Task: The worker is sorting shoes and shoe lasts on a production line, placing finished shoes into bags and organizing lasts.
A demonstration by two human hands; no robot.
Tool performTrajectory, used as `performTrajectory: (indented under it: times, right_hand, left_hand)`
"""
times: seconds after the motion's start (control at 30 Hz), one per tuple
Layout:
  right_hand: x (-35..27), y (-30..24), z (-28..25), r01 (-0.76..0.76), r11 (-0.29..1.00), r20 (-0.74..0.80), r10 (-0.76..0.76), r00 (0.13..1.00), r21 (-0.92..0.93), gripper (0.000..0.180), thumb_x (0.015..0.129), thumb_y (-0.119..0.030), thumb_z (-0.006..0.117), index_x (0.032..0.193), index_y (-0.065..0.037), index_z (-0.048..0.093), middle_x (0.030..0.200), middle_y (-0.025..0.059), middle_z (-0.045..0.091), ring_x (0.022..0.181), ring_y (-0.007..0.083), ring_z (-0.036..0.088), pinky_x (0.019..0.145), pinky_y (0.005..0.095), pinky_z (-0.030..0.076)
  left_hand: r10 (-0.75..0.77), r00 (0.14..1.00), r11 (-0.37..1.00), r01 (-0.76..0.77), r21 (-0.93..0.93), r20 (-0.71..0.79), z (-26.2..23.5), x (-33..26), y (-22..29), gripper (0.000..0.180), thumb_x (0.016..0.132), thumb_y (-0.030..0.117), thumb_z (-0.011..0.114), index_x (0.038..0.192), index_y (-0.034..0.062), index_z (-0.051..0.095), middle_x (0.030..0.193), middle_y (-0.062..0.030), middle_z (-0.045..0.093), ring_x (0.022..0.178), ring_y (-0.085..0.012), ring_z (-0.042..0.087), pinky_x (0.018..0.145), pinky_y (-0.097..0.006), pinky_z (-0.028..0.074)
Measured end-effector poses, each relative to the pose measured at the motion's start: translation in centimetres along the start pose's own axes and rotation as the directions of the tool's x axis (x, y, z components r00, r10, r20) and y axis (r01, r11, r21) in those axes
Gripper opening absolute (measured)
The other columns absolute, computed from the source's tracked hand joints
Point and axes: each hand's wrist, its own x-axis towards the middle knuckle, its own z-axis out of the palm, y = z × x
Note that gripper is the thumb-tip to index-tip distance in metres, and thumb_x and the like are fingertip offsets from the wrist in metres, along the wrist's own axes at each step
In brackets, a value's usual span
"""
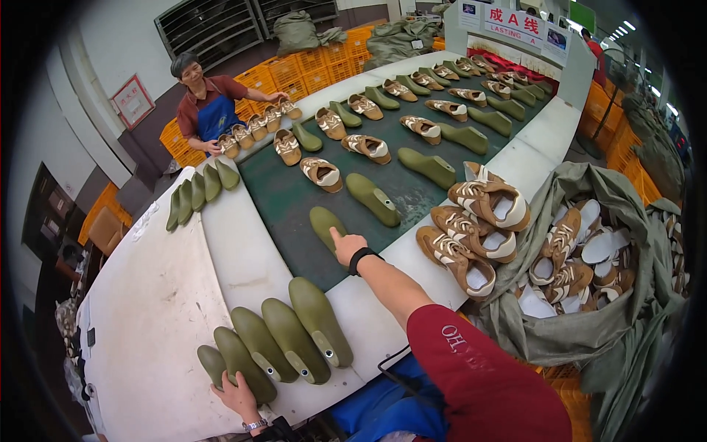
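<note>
**Olive shoe lasts at the conveyor's near end**

A smooth, matte olive-green shoe last (325, 223), rounded at the toe and shaped like a foot, lies at the near end of the dark green conveyor belt (294, 199). The right hand (346, 247) rests on its near end, index finger stretched forward along it, the other fingers loosely curled; it grips nothing. A black band circles that wrist.

Nearer, on the scuffed white table (155, 309), a row of lasts (291, 339) of the same hard, plastic-looking olive lies side by side, their flat heel tops showing small holes. The left hand (237, 394) lies flat with spread fingers over the leftmost ones, pressing rather than clasping.

Right of the belt, tan and white shoe uppers (475, 221) with laced fronts are stacked on the white edge, beside a grey-green cloth sack (589, 331) full of more. Farther along the belt, lasts and uppers alternate in rows, and a person in a blue apron (210, 110) reaches for them.
</note>
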Motion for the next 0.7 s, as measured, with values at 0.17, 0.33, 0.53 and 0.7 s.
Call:
performTrajectory:
  times: [0.17,0.33,0.53,0.7]
  right_hand:
    - [-0.3,0.5,-0.3,0.083,0.997,0.019,-0.083,0.996,-0.001,0.064,0.080,-0.011,0.052,0.140,-0.011,0.027,0.093,0.0134,0.065,0.085,0.0267,0.064,0.073,0.0375,0.050]
    - [-0.8,1.4,0.5,0.162,0.986,-0.053,-0.161,0.986,0.024,0.060,0.081,-0.020,0.054,0.135,-0.009,0.031,0.083,0.0174,0.065,0.079,0.0324,0.063,0.070,0.0428,0.049]
    - [-0.7,1.8,0.3,0.173,0.983,-0.070,-0.169,0.983,0.057,0.061,0.081,-0.020,0.055,0.135,-0.008,0.031,0.082,0.0178,0.065,0.079,0.0331,0.063,0.069,0.0422,0.049]
    - [-4.6,3.6,-4.2,0.226,0.964,0.031,-0.232,0.972,0.142,0.059,0.077,-0.021,0.058,0.131,-0.010,0.038,0.090,0.0160,0.065,0.083,0.0326,0.063,0.072,0.0424,0.049]
  left_hand:
    - [0.008,1.000,1.000,-0.008,0.014,0.006,0.2,0.0,-0.4,0.045,0.083,0.035,0.055,0.120,0.0088,0.054,0.135,-0.0329,0.026,0.120,-0.0444,0.037,0.097,-0.044,0.035]
    - [-0.002,1.000,1.000,0.001,0.012,0.016,-0.3,-0.3,0.1,0.046,0.083,0.036,0.054,0.120,0.0091,0.054,0.136,-0.0330,0.025,0.120,-0.0441,0.038,0.097,-0.044,0.035]
    - [-0.019,1.000,0.999,0.018,0.037,0.023,0.0,0.0,-0.1,0.047,0.083,0.037,0.053,0.121,0.0088,0.054,0.135,-0.0320,0.026,0.120,-0.0437,0.038,0.097,-0.043,0.035]
    - [0.001,1.000,0.999,-0.001,0.048,0.002,1.0,0.6,-1.1,0.046,0.084,0.036,0.053,0.120,0.0072,0.054,0.135,-0.0305,0.028,0.118,-0.0433,0.039,0.096,-0.044,0.035]
